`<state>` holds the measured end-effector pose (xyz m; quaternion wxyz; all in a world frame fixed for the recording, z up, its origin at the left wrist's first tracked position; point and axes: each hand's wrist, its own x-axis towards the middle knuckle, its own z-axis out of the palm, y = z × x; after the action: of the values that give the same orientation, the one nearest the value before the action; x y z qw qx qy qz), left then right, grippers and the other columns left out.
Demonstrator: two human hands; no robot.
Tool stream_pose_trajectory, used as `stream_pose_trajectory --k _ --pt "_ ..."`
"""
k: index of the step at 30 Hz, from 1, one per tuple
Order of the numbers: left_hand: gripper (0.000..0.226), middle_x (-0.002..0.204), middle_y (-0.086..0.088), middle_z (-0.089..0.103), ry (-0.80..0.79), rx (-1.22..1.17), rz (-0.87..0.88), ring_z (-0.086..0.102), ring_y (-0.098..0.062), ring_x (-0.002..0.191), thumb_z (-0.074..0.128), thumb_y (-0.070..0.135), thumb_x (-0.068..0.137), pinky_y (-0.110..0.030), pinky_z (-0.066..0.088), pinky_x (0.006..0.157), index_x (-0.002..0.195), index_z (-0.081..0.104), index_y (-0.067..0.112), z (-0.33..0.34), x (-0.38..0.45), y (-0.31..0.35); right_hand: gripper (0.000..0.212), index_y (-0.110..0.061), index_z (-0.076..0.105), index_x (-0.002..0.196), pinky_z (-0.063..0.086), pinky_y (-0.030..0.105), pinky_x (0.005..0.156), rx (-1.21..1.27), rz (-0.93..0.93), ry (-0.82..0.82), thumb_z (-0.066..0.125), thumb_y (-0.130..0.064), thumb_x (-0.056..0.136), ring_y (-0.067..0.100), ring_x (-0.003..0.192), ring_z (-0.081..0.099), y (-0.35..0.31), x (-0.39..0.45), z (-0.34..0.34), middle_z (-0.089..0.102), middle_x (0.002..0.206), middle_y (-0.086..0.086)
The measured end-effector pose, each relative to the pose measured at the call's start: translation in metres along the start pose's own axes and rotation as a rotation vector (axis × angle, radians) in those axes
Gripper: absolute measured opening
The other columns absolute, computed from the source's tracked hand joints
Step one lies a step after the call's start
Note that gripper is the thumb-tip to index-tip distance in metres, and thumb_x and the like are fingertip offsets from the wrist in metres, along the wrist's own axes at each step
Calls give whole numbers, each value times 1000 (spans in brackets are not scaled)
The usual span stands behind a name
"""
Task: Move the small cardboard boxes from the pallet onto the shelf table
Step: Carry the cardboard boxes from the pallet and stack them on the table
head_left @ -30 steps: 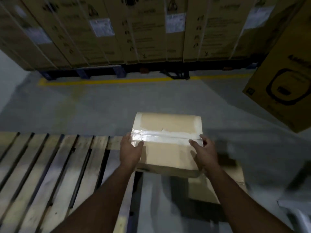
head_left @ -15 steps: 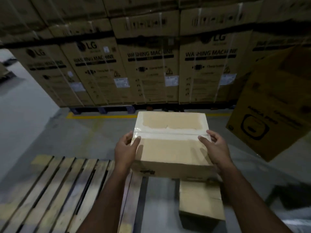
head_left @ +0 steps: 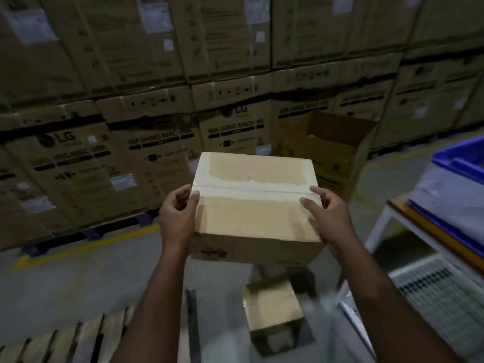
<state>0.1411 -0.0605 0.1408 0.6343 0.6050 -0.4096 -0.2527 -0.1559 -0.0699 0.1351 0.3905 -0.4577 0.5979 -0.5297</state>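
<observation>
Hands clamp a small tan cardboard box sealed with clear tape [head_left: 255,205], lifted in the air in front of the person and clear of the slatted wooden pallet [head_left: 65,344], which lies below and to the left of the box. Left hand [head_left: 178,213] grips the box's left end, thumb hooked over the top edge and fingers curled round the side; right hand [head_left: 327,213] grips the right end the same way, so the box's long axis runs side to side between the two hands, along its tape seam. White-framed shelf table with a wire-grid lower shelf [head_left: 429,286] stands to the right of the box and somewhat lower, its upper level carrying a blue plastic crate [head_left: 461,163]; the right hand is the nearer to it. The transfer appears roughly midway, and the coming move likely calls for swinging the box rightward, right end leading, and down onto a shelf. A second small brown cardboard box [head_left: 272,310] sits on the grey floor directly beneath the carried box, just right of the pallet. Stacked large washing-machine cartons [head_left: 157,142] fill the background beyond the box, and an open-topped brown carton [head_left: 330,145] stands behind its right corner.
</observation>
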Motion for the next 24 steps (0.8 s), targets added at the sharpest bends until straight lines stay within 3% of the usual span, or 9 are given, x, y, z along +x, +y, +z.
stream_pose_trajectory --k 8,11,14,16,18,21,24 --pt "34 116 1 72 -263 -72 36 68 -16 106 72 34 94 -38 58 87 124 69 18 44 -68 37 37 -26 64 126 54 37 90 6 -27 239 71 -28 90 3 100 54 -13 -94 -106 53 106 -23" --pt "34 118 0 71 -379 -113 31 68 -17 108 72 34 94 -39 59 87 124 69 20 71 -105 49 33 -24 68 121 51 38 98 -37 -56 370 73 -27 89 10 113 56 -12 -127 -151 60 116 -14" --pt "36 121 2 69 -493 -143 64 64 -6 102 70 33 95 -27 55 79 128 67 18 104 -147 67 32 -25 69 119 54 40 94 -47 -56 488 74 -29 88 12 111 59 -10 -159 -201 63 121 -7" --pt "38 122 3 66 -562 -160 80 60 1 100 68 33 96 -24 51 77 131 66 18 125 -175 81 32 -23 69 120 53 26 85 -70 -81 567 74 -27 88 11 109 60 -12 -179 -235 64 121 -4" --pt "38 122 4 65 -636 -188 79 60 0 102 68 33 96 -29 54 80 131 65 18 147 -204 93 32 -20 70 120 48 15 80 -77 -103 639 75 -23 88 6 107 59 -12 -198 -269 63 124 -4" --pt "36 118 9 66 -718 -217 83 62 0 104 70 33 95 -38 58 87 129 65 21 182 -249 109 31 -22 69 119 45 22 83 -106 -98 729 74 -25 88 11 117 55 -9 -224 -318 59 130 -4" --pt "36 115 12 67 -784 -240 105 62 2 103 71 31 94 -34 58 86 128 66 22 219 -297 126 28 -29 68 116 49 29 86 -111 -73 806 74 -29 88 14 121 52 -4 -248 -371 57 132 -6"
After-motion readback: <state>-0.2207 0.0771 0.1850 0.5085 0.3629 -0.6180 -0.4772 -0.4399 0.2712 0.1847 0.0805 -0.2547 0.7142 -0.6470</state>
